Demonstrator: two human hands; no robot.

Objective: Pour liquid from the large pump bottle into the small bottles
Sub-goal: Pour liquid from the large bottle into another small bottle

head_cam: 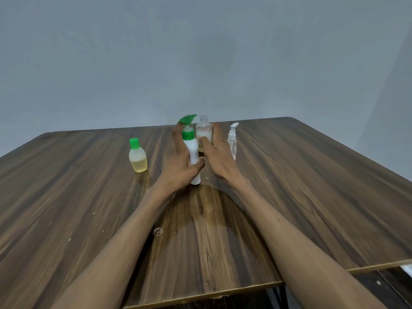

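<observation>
Two hands meet at mid-counter. The left hand (pixel 178 162) curls its fingers (pixel 177 139) and thumb round the white pump bottle (pixel 193 152), upright, green pump head above the fingertips. Just right of it, the right hand (pixel 217 156) wraps the clear uncapped small bottle (pixel 204 132), thumb across its front. Beyond the right fingers stands a small clear pump bottle (pixel 232 141); well left of the left fingers, a green-capped bottle (pixel 137 156) of yellow liquid. Wet patches shine on the wooden counter (pixel 312 186).
</observation>
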